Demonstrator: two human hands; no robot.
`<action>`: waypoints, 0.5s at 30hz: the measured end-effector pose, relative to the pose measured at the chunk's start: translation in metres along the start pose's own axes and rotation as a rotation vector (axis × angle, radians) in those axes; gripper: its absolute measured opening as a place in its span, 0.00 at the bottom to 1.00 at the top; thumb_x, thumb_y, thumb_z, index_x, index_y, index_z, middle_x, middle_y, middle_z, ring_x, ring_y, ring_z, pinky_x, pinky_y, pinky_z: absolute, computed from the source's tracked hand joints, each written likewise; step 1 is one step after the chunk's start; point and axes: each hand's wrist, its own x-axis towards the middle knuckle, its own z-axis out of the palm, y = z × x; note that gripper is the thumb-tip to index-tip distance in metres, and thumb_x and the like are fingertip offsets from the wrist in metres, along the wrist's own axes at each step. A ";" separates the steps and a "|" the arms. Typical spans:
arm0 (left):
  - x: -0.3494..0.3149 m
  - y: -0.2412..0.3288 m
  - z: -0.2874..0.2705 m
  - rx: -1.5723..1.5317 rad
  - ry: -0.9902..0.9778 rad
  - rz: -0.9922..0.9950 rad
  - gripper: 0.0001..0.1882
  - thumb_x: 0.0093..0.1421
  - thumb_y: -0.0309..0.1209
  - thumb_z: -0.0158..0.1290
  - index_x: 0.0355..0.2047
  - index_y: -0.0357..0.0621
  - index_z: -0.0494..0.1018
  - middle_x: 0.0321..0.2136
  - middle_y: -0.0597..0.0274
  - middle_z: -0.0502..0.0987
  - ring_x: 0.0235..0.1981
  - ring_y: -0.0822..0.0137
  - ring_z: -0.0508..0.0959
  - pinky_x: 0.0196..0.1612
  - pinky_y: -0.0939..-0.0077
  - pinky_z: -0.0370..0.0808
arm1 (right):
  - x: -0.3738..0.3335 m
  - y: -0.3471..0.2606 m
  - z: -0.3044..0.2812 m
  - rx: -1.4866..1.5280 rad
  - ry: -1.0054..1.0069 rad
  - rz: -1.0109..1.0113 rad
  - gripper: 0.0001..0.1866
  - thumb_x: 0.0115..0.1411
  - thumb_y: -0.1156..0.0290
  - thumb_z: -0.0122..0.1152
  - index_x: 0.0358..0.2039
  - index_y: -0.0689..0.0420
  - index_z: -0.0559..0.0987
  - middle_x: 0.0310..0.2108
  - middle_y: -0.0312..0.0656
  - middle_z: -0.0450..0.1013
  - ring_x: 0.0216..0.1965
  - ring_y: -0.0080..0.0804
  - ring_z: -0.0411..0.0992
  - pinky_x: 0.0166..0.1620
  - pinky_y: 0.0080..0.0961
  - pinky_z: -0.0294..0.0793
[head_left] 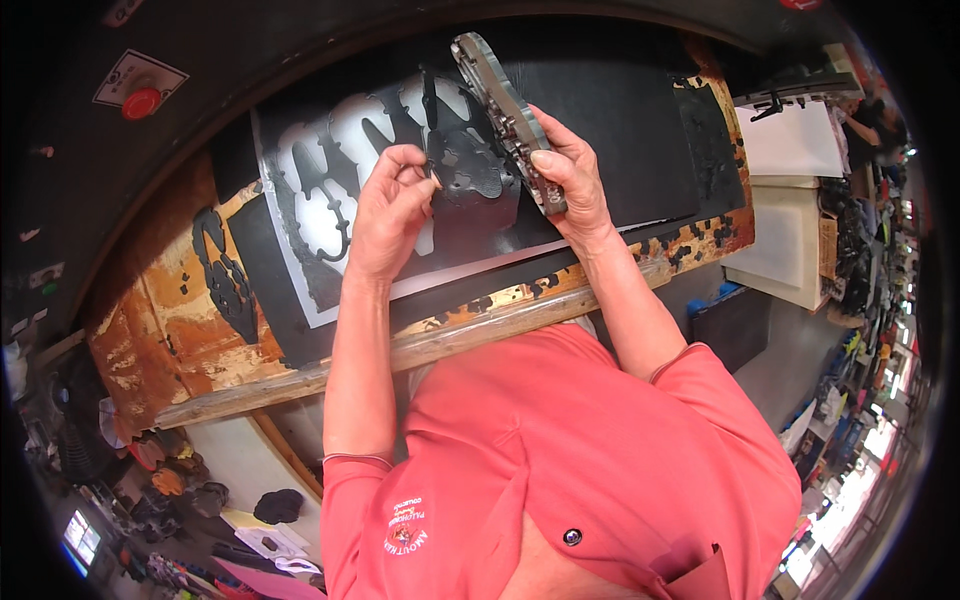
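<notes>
My right hand (pixel 575 185) grips a long metal cutting die (pixel 510 120) with a wavy outline, tilted up on edge above the sheet. Thumb and fingers of my left hand (pixel 393 205) pinch together on a thin black cut piece (pixel 430 120). Just right of those fingers is a darker, patterned black area (pixel 470 165), partly shaded by the die. Under both hands lies a black sheet (pixel 620 130) with several shaped holes, through which a pale, shiny backing (pixel 355 125) shows.
A scuffed wooden board (pixel 150 330) with a front rail (pixel 450 340) carries the sheet. Black cut pieces (pixel 232 280) lie at its left, small black scraps (pixel 540 288) along its front. A red push button (pixel 141 103) sits on the dark machine beam. Pale boxes (pixel 780 240) stand right.
</notes>
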 end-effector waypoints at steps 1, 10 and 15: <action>-0.001 0.002 0.005 0.041 0.015 0.020 0.19 0.66 0.19 0.57 0.56 0.43 0.70 0.40 0.69 0.77 0.38 0.81 0.76 0.44 0.85 0.74 | 0.000 -0.001 0.000 0.000 -0.001 -0.003 0.37 0.61 0.71 0.71 0.69 0.69 0.69 0.57 0.47 0.78 0.54 0.30 0.78 0.59 0.28 0.77; -0.003 0.012 0.031 0.333 0.145 -0.051 0.22 0.61 0.17 0.64 0.53 0.43 0.71 0.44 0.66 0.76 0.37 0.82 0.77 0.40 0.89 0.73 | 0.000 0.001 -0.001 -0.032 0.013 0.001 0.38 0.60 0.70 0.72 0.68 0.69 0.69 0.56 0.47 0.78 0.53 0.30 0.78 0.58 0.27 0.78; -0.001 -0.003 0.029 0.211 0.204 0.085 0.17 0.62 0.18 0.65 0.45 0.44 0.69 0.37 0.66 0.77 0.33 0.82 0.76 0.36 0.88 0.72 | 0.000 -0.001 0.000 -0.003 0.029 -0.003 0.35 0.61 0.71 0.72 0.67 0.68 0.72 0.53 0.44 0.79 0.50 0.26 0.78 0.54 0.24 0.77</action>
